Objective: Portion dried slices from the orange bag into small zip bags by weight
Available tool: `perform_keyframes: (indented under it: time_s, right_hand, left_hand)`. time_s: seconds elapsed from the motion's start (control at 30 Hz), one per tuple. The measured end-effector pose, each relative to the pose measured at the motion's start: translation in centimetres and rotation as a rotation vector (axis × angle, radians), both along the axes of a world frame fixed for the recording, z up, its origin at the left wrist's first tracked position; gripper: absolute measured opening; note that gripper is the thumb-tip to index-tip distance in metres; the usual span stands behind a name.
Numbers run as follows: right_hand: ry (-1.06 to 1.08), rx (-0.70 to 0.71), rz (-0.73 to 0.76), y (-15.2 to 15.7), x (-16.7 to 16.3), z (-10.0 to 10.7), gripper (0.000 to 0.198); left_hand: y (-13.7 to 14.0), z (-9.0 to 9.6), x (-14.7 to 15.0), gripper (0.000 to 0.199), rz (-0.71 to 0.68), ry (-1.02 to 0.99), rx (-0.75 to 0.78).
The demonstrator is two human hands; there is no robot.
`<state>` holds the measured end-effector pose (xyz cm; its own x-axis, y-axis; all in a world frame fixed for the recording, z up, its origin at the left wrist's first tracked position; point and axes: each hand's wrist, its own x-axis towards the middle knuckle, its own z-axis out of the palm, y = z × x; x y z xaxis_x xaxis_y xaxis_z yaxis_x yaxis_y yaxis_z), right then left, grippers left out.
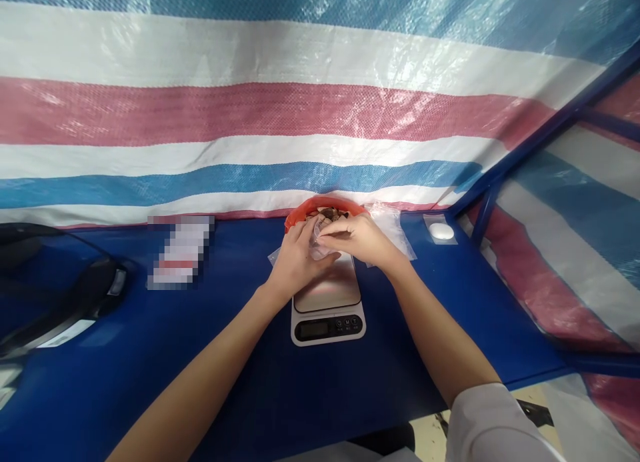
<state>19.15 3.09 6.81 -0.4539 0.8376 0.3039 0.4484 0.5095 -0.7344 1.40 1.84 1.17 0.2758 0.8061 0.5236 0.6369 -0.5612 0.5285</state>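
A clear plastic bag (319, 247) is between my two hands, above the back part of a kitchen scale (327, 295). My left hand (296, 257) curls round the bag's left side, thumb stretched across the front. With thumb and fingers pinched together, my right hand (360, 239) grips the bag's upper right edge. Just behind the hands lies an open red bag (320, 202) with brown, chip-like pieces (329, 213) in it, partly covered by my fingers. The scale's display looks dark, and no figure can be read.
Flat clear bags (393, 232) lie right of the red bag. A small white rounded object (441, 231) rests on the blue table (240, 375) farther right. At left are a blurred-out packet (181, 252) and a black strap-like item (85, 302). A striped tarp (250, 115) hangs behind.
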Motion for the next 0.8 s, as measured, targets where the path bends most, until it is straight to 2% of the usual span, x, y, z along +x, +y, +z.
perform_keyframes:
  time_s: [0.13, 0.3, 0.4, 0.53, 0.67, 0.8]
  right_hand:
    - [0.163, -0.082, 0.029, 0.1, 0.0, -0.5, 0.011]
    - [0.287, -0.13, -0.001, 0.6, 0.5, -0.1, 0.023]
    - [0.283, -0.112, -0.055, 1.6, 1.3, 0.4, 0.029]
    - [0.057, 0.028, -0.161, 2.7, 1.7, 0.4, 0.023]
    - [-0.252, 0.114, -0.233, 2.6, 0.6, 0.2, 0.022]
    - [-0.49, 0.183, -0.213, 2.2, -0.8, -0.2, 0.025]
  left_hand:
    - [-0.2, 0.6, -0.1, 0.076, -0.009, -0.027, -0.031]
    - [0.0, 1.5, -0.9, 0.057, 0.048, -0.057, -0.031]
    - [0.6, 1.9, -1.9, 0.052, 0.101, -0.061, -0.024]
    - [1.5, 2.2, -3.3, 0.053, 0.139, -0.08, 0.019]
    - [2.0, 2.2, -4.1, 0.057, 0.162, -0.074, 0.03]
    - [2.1, 2.2, -4.4, 0.057, 0.172, -0.061, 0.006]
